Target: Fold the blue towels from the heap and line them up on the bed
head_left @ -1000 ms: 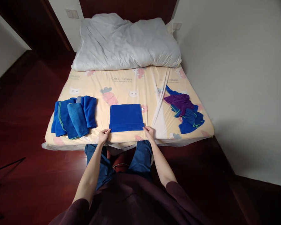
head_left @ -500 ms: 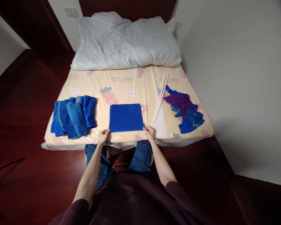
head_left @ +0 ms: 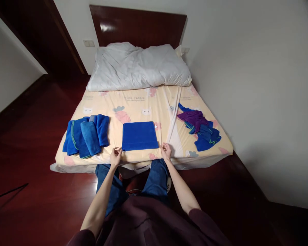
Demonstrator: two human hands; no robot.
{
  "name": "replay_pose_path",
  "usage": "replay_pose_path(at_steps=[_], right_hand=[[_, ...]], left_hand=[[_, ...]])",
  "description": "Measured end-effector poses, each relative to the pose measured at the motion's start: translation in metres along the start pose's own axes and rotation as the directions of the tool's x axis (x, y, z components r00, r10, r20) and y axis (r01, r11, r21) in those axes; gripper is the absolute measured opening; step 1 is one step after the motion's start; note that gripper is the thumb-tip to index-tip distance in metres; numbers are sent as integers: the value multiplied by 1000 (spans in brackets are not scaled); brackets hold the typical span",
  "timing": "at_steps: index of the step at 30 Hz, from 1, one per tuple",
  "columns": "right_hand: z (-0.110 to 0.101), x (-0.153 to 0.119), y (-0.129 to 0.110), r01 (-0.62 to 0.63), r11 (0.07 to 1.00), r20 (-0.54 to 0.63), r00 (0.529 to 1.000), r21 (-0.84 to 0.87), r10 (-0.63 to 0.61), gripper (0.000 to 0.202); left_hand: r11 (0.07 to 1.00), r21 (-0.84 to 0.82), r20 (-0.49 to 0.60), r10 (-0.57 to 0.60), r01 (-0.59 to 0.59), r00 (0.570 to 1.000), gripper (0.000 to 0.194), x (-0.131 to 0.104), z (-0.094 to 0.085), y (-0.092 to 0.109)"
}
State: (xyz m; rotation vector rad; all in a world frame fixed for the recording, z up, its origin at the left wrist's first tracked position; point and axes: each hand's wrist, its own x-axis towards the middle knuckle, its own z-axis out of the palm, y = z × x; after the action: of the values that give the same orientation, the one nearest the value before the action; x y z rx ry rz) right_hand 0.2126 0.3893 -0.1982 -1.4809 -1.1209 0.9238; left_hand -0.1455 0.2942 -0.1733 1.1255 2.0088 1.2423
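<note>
A dark blue towel [head_left: 140, 135], folded into a flat rectangle, lies on the bed with a small white tag at its right edge. My left hand [head_left: 115, 157] is at its near left corner, the fingers loosely apart and a fingertip by the cloth. By the near right corner is my right hand [head_left: 166, 151], fingers also parted, their tips just beside the edge. To the left sits a group of rolled or folded blue towels [head_left: 88, 136], one with green edging. Crumpled blue and purple cloths [head_left: 199, 126] lie in a heap to the right.
The bed [head_left: 133, 102] has a cream sheet printed with rabbits and carrots. A bunched white quilt [head_left: 138, 66] lies across its far end, before a dark headboard [head_left: 138, 27]. A wall [head_left: 259, 102] runs along the right side. A thin black stand [head_left: 10, 192] is on the floor at left.
My fingers have loosened from the towel's near corners, and the towel stays flat. The view has tilted up, showing more of the headboard.
</note>
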Motion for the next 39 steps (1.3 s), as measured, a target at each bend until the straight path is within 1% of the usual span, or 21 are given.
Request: replay_pose_path(at_steps=[2,3,4,5,6,7,8,9,10,11,13,16,18,22,24,27,29,31,34,36,39], right_hand=[[-5,-9,-6,133,986,26,991,-96,-131,48],[-7,-13,-10,224,962,73,974,-157,-215,44],[-8,-17,-14,322,923,145,944,-211,-296,42],[-7,-20,-18,413,876,230,904,-248,-361,41],[-5,-23,-22,487,834,315,859,-262,-403,42],[-2,-24,-25,543,796,392,815,-265,-426,44],[2,-26,-27,586,765,460,775,-268,-433,46],[7,-26,-29,616,739,515,742,-273,-428,48],[12,-26,-29,635,718,557,719,-283,-416,50],[17,-26,-28,648,702,586,704,-297,-402,52],[27,-25,-25,656,680,613,695,-328,-375,55],[37,-21,-18,641,675,603,715,-365,-353,57],[43,-17,-13,627,679,589,731,-381,-345,59],[51,-9,-9,610,664,587,749,-432,-307,65],[55,-7,-10,621,617,608,746,-484,-274,71],[58,-6,-17,658,496,659,723,-567,-205,86],[58,-6,-22,669,427,682,715,-608,-149,92],[57,-7,-26,678,387,693,710,-625,-126,95],[52,-10,-26,701,368,702,694,-610,-160,91],[47,-17,-21,714,372,704,685,-594,-190,79],[35,-39,-7,736,374,700,666,-564,-256,61]], left_hand=[[985,78,21,155,-156,988,45,-6,-3,1],[956,128,65,256,-263,964,44,-7,-4,1],[910,174,133,356,-375,925,44,-7,-3,3],[854,210,218,434,-476,874,47,-6,-2,4],[800,232,304,480,-553,823,52,-4,2,7],[753,251,383,500,-608,777,58,-1,6,10],[713,272,451,499,-646,740,62,2,11,13],[681,298,502,485,-669,716,65,5,17,15],[656,327,535,465,-680,705,66,7,23,17],[637,357,552,446,-683,704,66,8,29,19],[614,416,555,413,-671,722,64,9,39,18],[595,490,526,382,-638,760,62,10,47,11],[582,524,507,375,-623,776,63,11,51,6],[550,556,505,372,-623,779,70,18,56,3],[531,575,513,360,-623,780,69,22,58,4],[478,625,522,332,-617,785,65,26,59,8],[432,648,540,319,-627,779,65,27,57,10],[397,654,562,315,-644,765,64,28,53,10],[376,647,577,328,-664,748,61,24,45,7],[375,641,573,345,-669,743,60,18,39,0],[377,629,568,375,-680,733,64,2,29,-15]])
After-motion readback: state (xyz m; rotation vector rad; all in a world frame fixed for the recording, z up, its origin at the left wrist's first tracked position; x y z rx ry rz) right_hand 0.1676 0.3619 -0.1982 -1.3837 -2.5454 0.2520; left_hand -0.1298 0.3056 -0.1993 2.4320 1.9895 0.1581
